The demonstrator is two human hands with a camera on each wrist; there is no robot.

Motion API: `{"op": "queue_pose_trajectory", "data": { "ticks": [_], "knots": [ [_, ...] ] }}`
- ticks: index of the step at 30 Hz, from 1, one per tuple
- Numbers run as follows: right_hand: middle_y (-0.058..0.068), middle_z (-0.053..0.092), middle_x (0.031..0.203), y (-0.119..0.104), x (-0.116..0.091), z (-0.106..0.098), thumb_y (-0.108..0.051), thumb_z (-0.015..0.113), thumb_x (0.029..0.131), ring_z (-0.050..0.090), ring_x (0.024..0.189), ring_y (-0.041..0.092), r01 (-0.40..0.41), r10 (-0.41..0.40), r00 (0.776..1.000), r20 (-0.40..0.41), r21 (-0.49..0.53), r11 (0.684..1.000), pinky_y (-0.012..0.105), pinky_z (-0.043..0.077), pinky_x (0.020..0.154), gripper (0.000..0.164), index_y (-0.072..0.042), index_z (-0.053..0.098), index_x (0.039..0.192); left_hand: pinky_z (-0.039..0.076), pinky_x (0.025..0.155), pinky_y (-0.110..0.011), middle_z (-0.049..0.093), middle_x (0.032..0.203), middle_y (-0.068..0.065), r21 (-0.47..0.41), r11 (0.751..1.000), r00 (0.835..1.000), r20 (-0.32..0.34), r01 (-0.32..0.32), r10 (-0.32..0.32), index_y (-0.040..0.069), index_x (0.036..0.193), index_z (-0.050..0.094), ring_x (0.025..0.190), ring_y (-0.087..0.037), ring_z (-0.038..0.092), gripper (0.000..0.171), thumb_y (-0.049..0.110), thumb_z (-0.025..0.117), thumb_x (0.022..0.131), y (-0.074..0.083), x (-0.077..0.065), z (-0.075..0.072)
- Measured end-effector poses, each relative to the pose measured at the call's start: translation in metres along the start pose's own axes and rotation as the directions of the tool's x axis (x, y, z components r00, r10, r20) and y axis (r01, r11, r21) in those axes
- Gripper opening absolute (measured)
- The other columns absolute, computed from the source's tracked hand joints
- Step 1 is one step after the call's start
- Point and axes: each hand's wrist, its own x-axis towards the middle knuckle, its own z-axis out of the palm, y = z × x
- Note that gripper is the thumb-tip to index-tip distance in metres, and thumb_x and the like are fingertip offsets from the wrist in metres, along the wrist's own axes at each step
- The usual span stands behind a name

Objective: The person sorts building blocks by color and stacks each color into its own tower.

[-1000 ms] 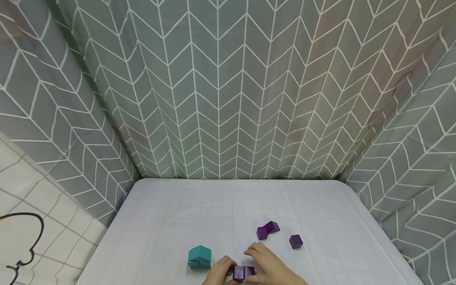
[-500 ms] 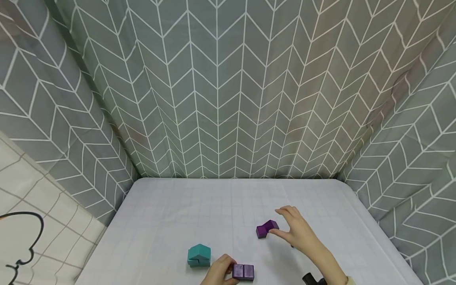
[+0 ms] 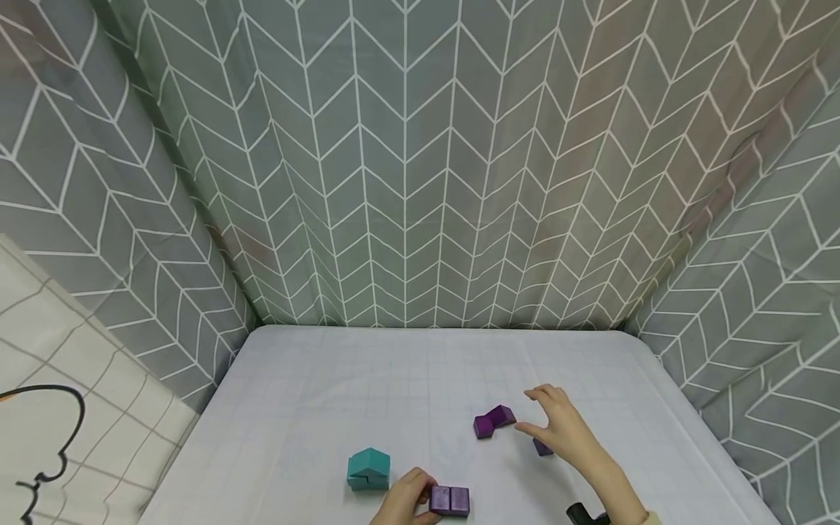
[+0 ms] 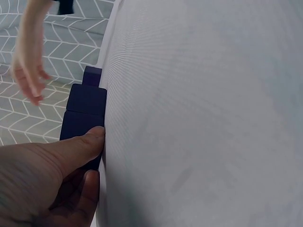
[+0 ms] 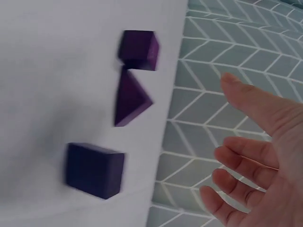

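Note:
My left hand (image 3: 408, 499) pinches the left one of two purple cubes (image 4: 83, 124) that sit side by side on the table. Its neighbour, the right purple cube (image 3: 460, 501), lines up flush with it. Above the table my right hand (image 3: 556, 423) has its thumb and fingers spread, with nothing between them. Partly covered by that hand in the head view is a lone dark purple cube (image 5: 92, 170). Just left of the right hand lie a purple triangular block (image 5: 131, 99) and another purple cube (image 5: 139, 49), corner against corner.
A small teal house-shaped stack of blocks (image 3: 369, 470) stands left of my left hand. White cloth covers the table (image 3: 315, 394). Grey chevron-patterned curtains (image 3: 420, 182) rise behind it and at both sides.
My right hand has left the two lined-up cubes, swung up and right past the triangular block, then shifted slightly further right. My left hand stays on its cube.

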Motion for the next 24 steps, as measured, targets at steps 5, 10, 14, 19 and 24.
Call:
{"op": "queue_pose_trajectory", "data": {
  "ticks": [5,10,14,19,24],
  "knots": [
    [0.002,0.055,0.099,0.018,-0.016,0.019,-0.033,0.077,0.064,0.048,0.092,0.018,-0.108,0.107,0.989,0.104,0.004,0.994,0.036,0.045,0.079,0.054,-0.001,0.06,0.104,0.04,0.058,-0.011,0.044,0.079,0.01,0.011,1.0,1.0,0.002,-0.011,0.011,0.007,0.087,0.055,0.069,0.004,0.04,0.03,0.014,0.075,0.067,-0.001,0.0,0.001],
    [0.002,0.055,0.098,0.027,-0.031,0.034,-0.035,0.077,0.062,0.046,0.09,0.017,-0.152,0.153,0.977,0.15,-0.019,0.988,0.035,0.045,0.078,0.055,-0.001,0.06,0.102,0.041,0.059,-0.012,0.046,0.081,0.01,-0.018,0.999,0.999,0.026,0.041,-0.04,0.008,0.089,0.055,0.07,0.004,0.042,0.03,0.014,0.075,0.068,0.0,0.0,0.0],
    [0.005,0.055,0.098,0.028,-0.036,0.04,-0.03,0.079,0.061,0.045,0.088,0.017,-0.118,0.122,0.986,0.115,-0.042,0.992,0.035,0.046,0.076,0.054,0.0,0.06,0.102,0.043,0.06,-0.014,0.046,0.082,0.011,-0.042,0.994,0.994,0.048,0.104,-0.102,0.008,0.089,0.056,0.071,0.004,0.042,0.03,0.014,0.076,0.068,0.002,0.001,-0.002],
    [0.009,0.056,0.098,0.031,-0.037,0.042,-0.02,0.08,0.059,0.048,0.088,0.021,-0.097,0.101,0.993,0.058,-0.067,0.993,0.036,0.047,0.079,0.05,0.002,0.061,0.099,0.042,0.06,-0.014,0.046,0.082,0.012,-0.052,0.989,0.989,0.058,0.137,-0.134,0.009,0.089,0.056,0.071,0.004,0.042,0.029,0.014,0.075,0.068,0.003,0.003,-0.002],
    [0.012,0.056,0.095,0.035,-0.04,0.042,-0.017,0.078,0.062,0.051,0.089,0.026,-0.153,0.162,0.98,0.119,-0.084,0.985,0.04,0.047,0.08,0.045,0.003,0.06,0.098,0.042,0.061,-0.014,0.044,0.082,0.013,-0.068,0.983,0.983,0.079,0.173,-0.167,0.009,0.09,0.056,0.07,0.004,0.041,0.029,0.014,0.075,0.069,0.003,0.002,-0.002]
  ]
}}
